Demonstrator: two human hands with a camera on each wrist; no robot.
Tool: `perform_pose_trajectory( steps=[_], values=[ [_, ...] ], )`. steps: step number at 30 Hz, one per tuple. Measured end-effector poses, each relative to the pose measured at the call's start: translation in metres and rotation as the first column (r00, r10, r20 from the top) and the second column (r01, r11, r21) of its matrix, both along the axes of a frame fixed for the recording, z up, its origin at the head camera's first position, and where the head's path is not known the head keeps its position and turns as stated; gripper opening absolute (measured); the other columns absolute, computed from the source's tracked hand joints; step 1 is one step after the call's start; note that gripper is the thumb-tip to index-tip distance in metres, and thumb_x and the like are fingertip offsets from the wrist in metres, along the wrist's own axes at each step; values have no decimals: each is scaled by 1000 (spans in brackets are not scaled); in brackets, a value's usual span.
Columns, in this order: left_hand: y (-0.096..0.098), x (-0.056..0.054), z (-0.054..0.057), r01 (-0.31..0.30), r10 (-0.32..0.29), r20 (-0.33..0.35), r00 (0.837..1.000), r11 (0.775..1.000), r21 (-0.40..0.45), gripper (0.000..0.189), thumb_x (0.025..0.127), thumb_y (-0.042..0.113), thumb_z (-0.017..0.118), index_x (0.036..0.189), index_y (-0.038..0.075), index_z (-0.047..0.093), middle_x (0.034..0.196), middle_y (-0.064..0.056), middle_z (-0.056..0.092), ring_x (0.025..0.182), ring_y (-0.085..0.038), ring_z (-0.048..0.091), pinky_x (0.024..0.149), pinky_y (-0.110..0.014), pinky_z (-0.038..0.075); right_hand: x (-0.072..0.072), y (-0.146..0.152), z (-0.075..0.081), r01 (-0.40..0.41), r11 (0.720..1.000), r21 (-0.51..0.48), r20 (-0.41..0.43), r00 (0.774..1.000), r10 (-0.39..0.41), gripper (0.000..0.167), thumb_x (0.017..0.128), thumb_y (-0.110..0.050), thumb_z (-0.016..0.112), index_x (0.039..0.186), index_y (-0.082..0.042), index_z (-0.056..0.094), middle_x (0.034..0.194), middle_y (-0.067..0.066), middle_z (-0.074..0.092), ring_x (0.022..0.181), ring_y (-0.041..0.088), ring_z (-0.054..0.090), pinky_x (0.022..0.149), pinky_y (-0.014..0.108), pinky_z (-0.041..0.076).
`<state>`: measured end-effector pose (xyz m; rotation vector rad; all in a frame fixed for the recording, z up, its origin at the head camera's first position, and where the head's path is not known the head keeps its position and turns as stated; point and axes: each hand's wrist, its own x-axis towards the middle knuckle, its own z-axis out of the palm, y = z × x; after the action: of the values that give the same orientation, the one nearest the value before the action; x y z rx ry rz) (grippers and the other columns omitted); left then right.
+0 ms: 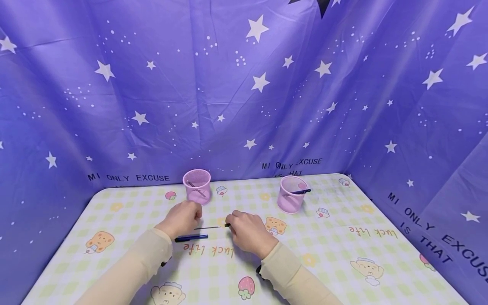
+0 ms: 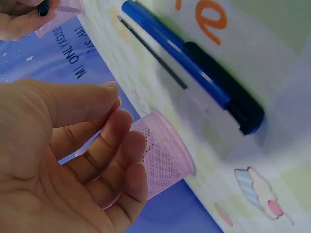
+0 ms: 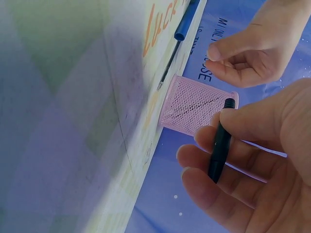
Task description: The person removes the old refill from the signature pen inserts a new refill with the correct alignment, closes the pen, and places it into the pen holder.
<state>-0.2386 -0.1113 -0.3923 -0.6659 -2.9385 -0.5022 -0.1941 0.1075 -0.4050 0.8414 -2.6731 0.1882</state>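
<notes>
Clearly, the right hand (image 1: 248, 231) is the one with something in it; its thumb and index finger pinch a small, black, tapered pen piece with a ridged end (image 3: 221, 145), the other fingers curving loosely beneath, and the piece is held above the table. The left hand (image 1: 181, 218) holds nothing; its fingers are loosely curled, the thumb tip close to the index fingertip, though whether those two tips touch I cannot tell.

Between the hands, on the white-and-green checked tablecloth with cartoon prints (image 1: 331, 245), lies a thin dark pen refill with a clear end (image 2: 150, 51), its metal tip pointing toward the right hand; just beside it, nearer the person, lies a blue cylindrical pen barrel with a black clip end (image 1: 196, 237), that end toward the left.

Beyond the left hand stands an upright pink mesh cup with thin dark sticks inside (image 1: 196, 200); farther right stands a second pink mesh cup (image 1: 289, 204), a dark blue pen (image 1: 301, 192) leaning over its rim; behind hangs a purple-blue star-printed curtain (image 1: 213, 84).
</notes>
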Motion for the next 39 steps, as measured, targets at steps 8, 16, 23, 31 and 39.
perform_pose_trajectory(
  steps=[8, 16, 23, 31, 39],
  values=[
    [-4, -3, 14, 7, -6, -28, 1000, 1000, 21, 13, 75, 2, 70, 72, 12, 64, 69, 3, 56, 65, -14, 51, 64, -34, 47, 1, 0, 1, 3, 1000, -2, 3, 1000, -3, 15, 82, -12, 68, 96, -17, 69, 81, -4, 60, 71, 15, 63, 55, 31, 49],
    [-5, -5, 26, -4, 5, -31, 1000, 1000, 18, 13, 76, 2, 70, 72, 13, 63, 69, 3, 57, 64, -15, 51, 62, -33, 46, 0, -1, 1, -6, 1000, -9, 3, 1000, 6, 16, 81, -11, 68, 96, -16, 69, 82, -4, 61, 71, 16, 63, 56, 31, 49],
    [-2, -9, 34, 7, -5, -68, 998, 999, 32, 19, 76, 1, 67, 66, 14, 58, 63, 3, 52, 59, -15, 47, 56, -30, 40, 1, -1, 2, -6, 1000, -15, 14, 1000, 6, 16, 81, -10, 67, 96, -16, 69, 84, -3, 62, 74, 16, 63, 58, 31, 50],
    [-1, -12, 42, -9, 14, -148, 989, 999, 35, 8, 76, 5, 69, 81, 10, 69, 77, 0, 62, 68, -18, 56, 65, -37, 48, 0, 0, 1, -8, 1000, -20, 21, 1000, 8, 13, 82, -11, 67, 94, -16, 68, 84, -3, 61, 74, 16, 63, 57, 32, 50],
    [-1, -16, 44, -12, 16, -292, 956, 1000, 16, 17, 72, 5, 72, 88, 7, 70, 84, -5, 61, 77, -27, 60, 72, -43, 48, 0, 0, 0, -4, 1000, -23, 43, 999, 5, 12, 83, -12, 68, 94, -16, 67, 81, -4, 59, 72, 16, 62, 56, 31, 48]
  ],
)
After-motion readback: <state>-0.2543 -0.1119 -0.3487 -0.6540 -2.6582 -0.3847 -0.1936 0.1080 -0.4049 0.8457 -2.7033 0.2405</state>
